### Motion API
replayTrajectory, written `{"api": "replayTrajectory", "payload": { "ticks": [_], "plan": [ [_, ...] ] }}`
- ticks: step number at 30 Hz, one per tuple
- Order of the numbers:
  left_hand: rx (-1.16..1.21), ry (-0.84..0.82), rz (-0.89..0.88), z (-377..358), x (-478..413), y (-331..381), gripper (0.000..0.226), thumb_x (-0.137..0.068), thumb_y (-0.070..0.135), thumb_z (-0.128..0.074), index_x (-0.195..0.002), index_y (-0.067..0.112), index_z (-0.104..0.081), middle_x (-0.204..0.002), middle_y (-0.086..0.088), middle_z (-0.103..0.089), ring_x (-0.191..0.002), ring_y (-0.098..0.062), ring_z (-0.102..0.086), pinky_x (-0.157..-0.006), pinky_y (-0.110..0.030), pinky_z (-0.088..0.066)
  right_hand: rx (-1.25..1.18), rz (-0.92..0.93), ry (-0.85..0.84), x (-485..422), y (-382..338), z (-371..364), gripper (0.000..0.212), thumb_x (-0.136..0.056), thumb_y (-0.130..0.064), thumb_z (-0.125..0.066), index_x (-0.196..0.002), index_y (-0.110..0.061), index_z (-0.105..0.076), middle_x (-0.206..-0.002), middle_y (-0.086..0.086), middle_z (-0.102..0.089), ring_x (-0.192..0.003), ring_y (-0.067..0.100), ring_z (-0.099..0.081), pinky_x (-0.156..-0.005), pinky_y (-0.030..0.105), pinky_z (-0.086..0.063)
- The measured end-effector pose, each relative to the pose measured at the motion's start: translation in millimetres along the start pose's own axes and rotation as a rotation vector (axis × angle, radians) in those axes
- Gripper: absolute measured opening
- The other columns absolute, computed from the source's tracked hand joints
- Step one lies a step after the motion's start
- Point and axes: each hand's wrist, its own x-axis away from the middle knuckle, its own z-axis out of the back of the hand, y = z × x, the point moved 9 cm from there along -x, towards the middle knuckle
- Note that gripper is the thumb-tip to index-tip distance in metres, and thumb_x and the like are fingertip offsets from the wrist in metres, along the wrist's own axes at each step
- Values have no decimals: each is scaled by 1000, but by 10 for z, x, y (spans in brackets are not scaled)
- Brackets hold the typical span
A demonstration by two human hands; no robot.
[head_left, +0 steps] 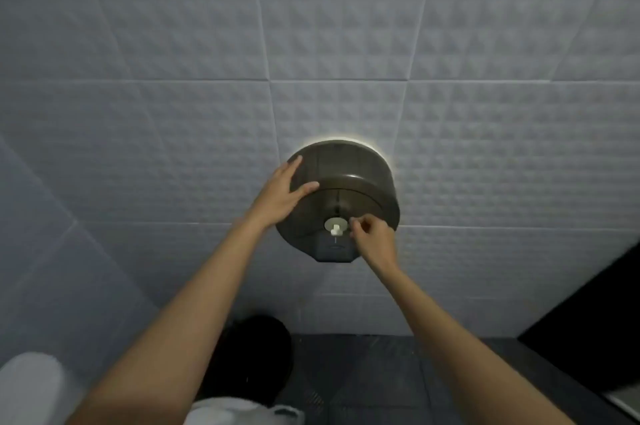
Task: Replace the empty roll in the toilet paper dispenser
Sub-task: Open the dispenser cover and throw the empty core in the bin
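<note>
Dispenser point(343, 196) was closed on the tiled wall point(173, 95).
Left hand point(280, 192) lay flat, fingers released, on its cover; right hand point(372, 237) was pinched beside the white lock knob point(335, 227), can't tell if touching.

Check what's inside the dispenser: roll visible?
No. The dispenser is closed; its dark cover hides any roll. Only the white lock shows on its front, with the left hand on the cover and the right hand beside the lock.

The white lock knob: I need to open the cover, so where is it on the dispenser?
In the head view, the white lock knob sits low on the dispenser front, just left of the right hand fingertips, with the left hand on the cover's upper left.
</note>
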Motion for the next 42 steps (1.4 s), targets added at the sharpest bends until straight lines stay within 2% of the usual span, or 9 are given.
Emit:
{"api": "replayTrajectory", "payload": {
  "ticks": [7,11,18,22,26,31,34,37,42],
  "plan": [
    [20,-42,13,-146,-93,-242,78,-84,59,-53,-150,37,-17,-158,-12,-20,-147,-23,-18,-120,-38,-20,-234,-245,-110,2,346,-519,40,-89,-39,-59,-62,-11,-62,-58,2,-64,-61,21,-65,-63,32,-51],
    [18,-44,4,-155,-116,-287,77,-84,62,-52,-149,40,-17,-158,-12,-22,-146,-23,-21,-119,-41,-21,-221,-233,-19,-51,304,-531,36,-89,-32,-61,-72,-2,-70,-69,9,-69,-69,21,-62,-60,29,-46],
    [34,-37,26,-172,-99,-309,90,-67,86,-41,-145,49,-14,-158,-8,-21,-143,-27,-29,-117,-45,-28,385,167,151,-3,-107,-357,17,-87,-17,-60,-82,-2,-64,-78,12,-66,-68,31,-63,-53,29,-36],
    [35,-44,36,-169,-76,-291,90,-67,86,-39,-145,50,-13,-158,-9,-19,-143,-28,-29,-117,-46,-27,686,326,180,27,-241,-412,24,-53,-5,-83,-59,-7,-60,-52,5,-57,-36,22,-53,-36,19,-27],
    [21,-39,26,-160,-54,-259,81,-79,73,-45,-147,47,-12,-159,-9,-18,-146,-26,-22,-119,-42,-22,654,388,259,77,-266,-330,30,-55,-16,-86,-55,-8,-57,-48,4,-55,-32,22,-50,-37,16,-21],
    [115,-62,141,-225,5,-327,95,-75,76,-48,-150,38,-4,-161,-3,-12,-147,-20,-15,-120,-44,-19,412,557,577,279,-562,204,30,-89,-41,-55,-81,-13,-62,-81,4,-61,-71,19,-56,-59,30,-41],
    [254,-115,236,-234,-12,-358,114,-62,90,-43,-151,33,0,-162,5,-8,-147,-16,-13,-120,-45,-17,190,306,622,54,-529,572,31,-92,-42,-46,-106,-17,-57,-110,5,-55,-102,22,-51,-86,38,-36],
    [418,-165,402,-245,-79,-457,118,-50,99,-35,-150,41,-6,-159,12,-16,-145,-16,-22,-116,-49,-26,-13,-63,332,-393,-276,550,55,-93,-58,-35,-131,-19,-43,-139,10,-42,-130,30,-37,-105,49,-31],
    [470,-126,596,-251,-47,-594,122,-35,103,-40,-143,53,-13,-151,7,-34,-130,-34,-45,-96,-65,-41,-165,-321,-6,-710,-63,356,87,-80,-77,-33,-144,-17,-30,-146,20,-36,-133,39,-36,-110,50,-32]
  ]
}}
